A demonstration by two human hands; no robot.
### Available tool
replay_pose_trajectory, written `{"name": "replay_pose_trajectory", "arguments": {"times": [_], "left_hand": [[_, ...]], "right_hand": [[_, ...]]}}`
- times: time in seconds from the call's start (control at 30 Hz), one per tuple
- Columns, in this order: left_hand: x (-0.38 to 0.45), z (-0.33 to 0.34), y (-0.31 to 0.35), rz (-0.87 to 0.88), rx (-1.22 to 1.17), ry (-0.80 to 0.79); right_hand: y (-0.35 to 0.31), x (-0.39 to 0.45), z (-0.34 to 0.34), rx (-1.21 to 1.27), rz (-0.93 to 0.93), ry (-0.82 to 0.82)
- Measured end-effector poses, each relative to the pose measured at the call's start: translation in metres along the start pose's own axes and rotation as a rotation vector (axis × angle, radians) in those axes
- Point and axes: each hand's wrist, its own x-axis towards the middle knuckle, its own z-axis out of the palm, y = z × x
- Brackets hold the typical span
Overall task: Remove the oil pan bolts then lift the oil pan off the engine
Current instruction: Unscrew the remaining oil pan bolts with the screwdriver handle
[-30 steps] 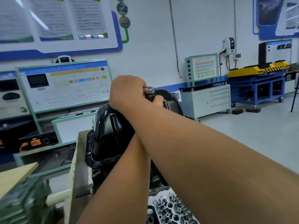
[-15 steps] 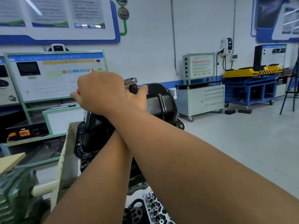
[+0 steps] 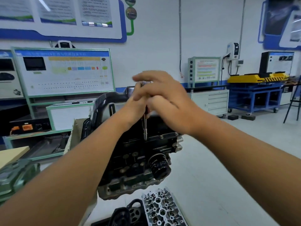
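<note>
Now the arms uncross and the socket driver (image 3: 144, 128) stands upright on a flange bolt (image 3: 145, 139), so bolt removal is under way. Oil pan (image 3: 105, 105) sits atop the engine (image 3: 138, 160) on its stand, dead centre. Left hand (image 3: 135, 108) wraps the driver's handle; right hand (image 3: 164, 95), at one o'clock, has its grip loosely spread over the top. Cylinder head (image 3: 161, 209) lies at six o'clock. Wall posters (image 3: 60, 12) at eleven o'clock are too blurred to read.
</note>
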Motion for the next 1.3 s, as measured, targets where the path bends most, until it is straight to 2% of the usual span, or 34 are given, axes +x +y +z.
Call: {"name": "replay_pose_trajectory", "arguments": {"times": [0.1, 0.17, 0.27, 0.33, 0.47, 0.53, 0.63, 0.7, 0.77, 0.87, 0.9, 0.97, 1.07, 1.13, 1.17, 1.2, 1.27, 1.3], "left_hand": [[0.000, -0.014, 0.003, 0.010, 0.051, -0.072], [-0.002, -0.021, 0.006, 0.010, 0.088, -0.144], [-0.003, -0.015, 0.005, 0.055, 0.225, -0.166], [-0.003, -0.009, 0.005, 0.081, 0.242, -0.111], [-0.006, -0.009, 0.001, 0.120, 0.261, 0.020], [-0.009, -0.011, -0.001, 0.132, 0.253, 0.047], [-0.015, -0.007, -0.001, 0.167, 0.266, -0.023], [-0.018, 0.000, 0.000, 0.157, 0.304, -0.028], [-0.021, 0.004, 0.002, 0.153, 0.332, 0.031], [-0.027, 0.002, 0.002, 0.140, 0.360, 0.116], [-0.028, 0.001, 0.001, 0.133, 0.359, 0.138], [-0.029, 0.000, -0.001, 0.137, 0.366, 0.164], [-0.029, 0.004, -0.003, 0.155, 0.377, 0.172], [-0.028, 0.008, -0.003, 0.171, 0.416, 0.163], [-0.028, 0.009, -0.004, 0.170, 0.422, 0.159], [-0.026, 0.009, -0.005, 0.172, 0.423, 0.157], [-0.025, 0.009, -0.005, 0.182, 0.436, 0.155], [-0.024, 0.009, -0.004, 0.186, 0.445, 0.142]], "right_hand": [[0.023, -0.004, -0.043, -0.084, 0.274, -0.029], [0.033, 0.011, -0.061, -0.281, 0.444, -0.157], [0.028, 0.037, -0.066, -0.489, 0.554, -0.397], [0.017, 0.049, -0.057, -0.403, 0.585, -0.478], [0.003, 0.057, -0.039, -0.021, 0.727, -0.472], [0.005, 0.055, -0.040, -0.083, 0.712, -0.475], [0.013, 0.050, -0.047, -0.493, 0.506, -0.368], [0.011, 0.045, -0.044, -0.637, 0.463, -0.311], [0.008, 0.041, -0.039, -0.475, 0.531, -0.355], [-0.003, 0.039, -0.032, 0.054, 0.724, -0.401], [-0.006, 0.039, -0.031, 0.129, 0.745, -0.400], [-0.009, 0.041, -0.030, 0.057, 0.713, -0.399], [-0.006, 0.050, -0.040, -0.314, 0.623, -0.477], [-0.005, 0.057, -0.049, -0.373, 0.645, -0.510], [-0.003, 0.060, -0.050, -0.260, 0.685, -0.524], [-0.002, 0.060, -0.048, -0.033, 0.779, -0.502], [0.002, 0.058, -0.041, 0.397, 1.004, -0.383], [0.004, 0.056, -0.036, 0.501, 1.046, -0.342]]}}
